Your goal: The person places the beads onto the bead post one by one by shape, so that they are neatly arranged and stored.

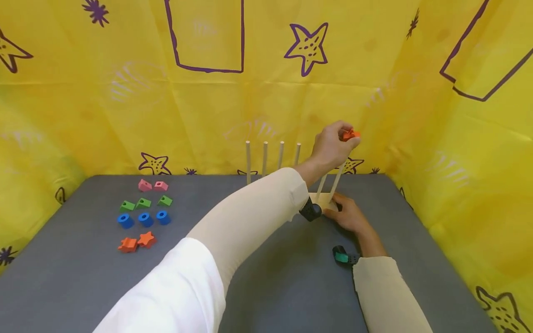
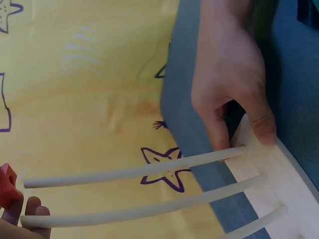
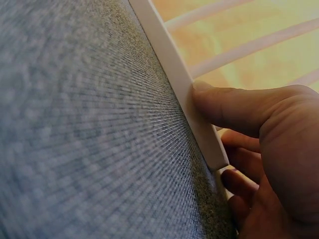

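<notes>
My left hand (image 1: 331,147) reaches across to the right and pinches an orange star block (image 1: 351,134) at the top of the rightmost peg (image 1: 338,178). In the left wrist view the block (image 2: 7,186) shows its hole, close to that peg's tip but apart from it. With thumb and fingers my right hand (image 1: 350,213) grips the right end of the wooden base (image 1: 326,200), which carries several upright pegs. Its thumb (image 3: 224,102) lies on the base (image 3: 178,74) in the right wrist view. The left forearm hides part of the base and pegs.
On the left of the grey table (image 1: 75,259) sit pink blocks (image 1: 160,186), green blocks (image 1: 143,203), blue cylinders (image 1: 145,219) and two orange blocks (image 1: 128,244). A yellow patterned cloth (image 1: 200,115) hangs behind and at the sides.
</notes>
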The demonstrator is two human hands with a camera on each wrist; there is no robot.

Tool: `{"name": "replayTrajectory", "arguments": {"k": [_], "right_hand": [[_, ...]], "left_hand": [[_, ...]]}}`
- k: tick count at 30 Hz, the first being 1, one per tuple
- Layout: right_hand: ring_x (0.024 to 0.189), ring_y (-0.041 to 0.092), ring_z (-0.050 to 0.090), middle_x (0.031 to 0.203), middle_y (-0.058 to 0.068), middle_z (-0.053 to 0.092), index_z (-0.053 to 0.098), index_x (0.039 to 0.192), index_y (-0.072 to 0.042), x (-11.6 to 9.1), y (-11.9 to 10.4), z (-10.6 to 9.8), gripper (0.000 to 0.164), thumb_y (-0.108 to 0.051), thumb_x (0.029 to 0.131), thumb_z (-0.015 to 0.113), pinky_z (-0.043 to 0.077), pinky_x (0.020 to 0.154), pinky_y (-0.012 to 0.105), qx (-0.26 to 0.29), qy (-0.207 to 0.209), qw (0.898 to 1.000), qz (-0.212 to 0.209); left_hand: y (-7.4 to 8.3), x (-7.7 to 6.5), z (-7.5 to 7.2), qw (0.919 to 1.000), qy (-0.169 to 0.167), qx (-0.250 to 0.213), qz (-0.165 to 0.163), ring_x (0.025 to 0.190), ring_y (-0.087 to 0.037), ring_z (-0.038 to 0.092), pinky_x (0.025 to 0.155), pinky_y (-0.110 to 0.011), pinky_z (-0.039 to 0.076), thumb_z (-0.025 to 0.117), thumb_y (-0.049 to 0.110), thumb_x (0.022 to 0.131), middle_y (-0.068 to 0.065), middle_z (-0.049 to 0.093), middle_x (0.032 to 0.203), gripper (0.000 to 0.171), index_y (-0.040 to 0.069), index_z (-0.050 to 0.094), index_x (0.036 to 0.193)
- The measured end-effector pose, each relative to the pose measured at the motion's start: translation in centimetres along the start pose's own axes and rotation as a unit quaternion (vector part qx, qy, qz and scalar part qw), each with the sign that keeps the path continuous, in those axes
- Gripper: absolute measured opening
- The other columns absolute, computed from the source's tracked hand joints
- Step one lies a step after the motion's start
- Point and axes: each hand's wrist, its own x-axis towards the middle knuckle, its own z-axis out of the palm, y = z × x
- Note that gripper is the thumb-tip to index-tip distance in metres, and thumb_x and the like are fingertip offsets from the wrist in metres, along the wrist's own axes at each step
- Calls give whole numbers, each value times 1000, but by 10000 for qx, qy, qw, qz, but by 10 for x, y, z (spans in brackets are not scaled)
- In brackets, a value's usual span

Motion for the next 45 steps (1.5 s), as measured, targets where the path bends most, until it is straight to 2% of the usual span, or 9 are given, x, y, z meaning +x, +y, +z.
{"name": "replayTrajectory", "arguments": {"k": [6,13,18,26,31,34,38,41,45], "right_hand": [[105,36,54,122,20,59,63,121,1,0,1,0,37,-3,86,70,40,93,52,-38,-34,9999,88],[121,43,47,135,26,49,55,132,4,0,2,-3,50,-3,85,69,34,101,55,-21,-56,9997,255],[120,42,48,133,25,51,57,130,5,0,1,-1,48,-3,84,70,34,102,53,-46,-6,9999,133],[114,39,52,130,20,56,59,128,2,0,0,0,46,-6,85,73,37,98,52,-4,34,9999,148],[112,37,54,129,19,56,57,131,2,0,2,-1,49,-9,85,73,38,97,52,-88,12,9996,258],[105,36,56,123,20,59,59,127,3,1,3,0,46,-10,86,73,40,93,51,-125,-12,9994,329],[101,35,57,117,19,62,61,123,2,4,4,1,42,-13,86,73,42,90,50,-196,-21,9994,293],[98,34,57,114,18,62,62,122,0,4,5,0,41,-15,86,74,43,88,50,-278,5,9993,258],[94,34,58,112,19,63,63,120,0,2,4,0,41,-16,85,75,43,86,50,-268,53,9992,279]], "left_hand": [[-4,1,7,9998,-6,169,-55,84,-8,58,67,-16,48,68,21,92,1,62,106,33,11,59,122],[-4,2,13,9976,176,647,-165,82,-8,59,66,-18,48,66,26,93,5,64,105,34,18,61,126],[-10,3,19,9980,129,509,-353,87,-9,60,66,-17,48,69,21,92,2,63,111,41,17,59,132],[-26,-4,27,9979,407,-41,-505,72,-12,58,58,-22,49,73,15,88,0,58,92,63,15,42,142],[-42,-10,34,9955,591,-231,-700,70,-11,58,59,-22,49,75,14,86,3,57,89,66,17,39,141],[-53,-15,37,9945,704,-136,-763,71,-10,58,59,-22,49,76,17,85,5,58,88,52,16,49,129],[-65,-21,41,9930,843,-125,-814,70,-11,57,59,-22,48,77,17,84,5,58,81,26,14,58,100],[-73,-24,46,9911,953,-217,-900,68,-11,55,59,-22,47,79,15,82,6,57,75,22,13,59,89],[-82,-27,51,9883,1027,-381,-1058,65,-11,55,58,-23,47,80,12,81,5,57,72,20,12,60,85]]}}
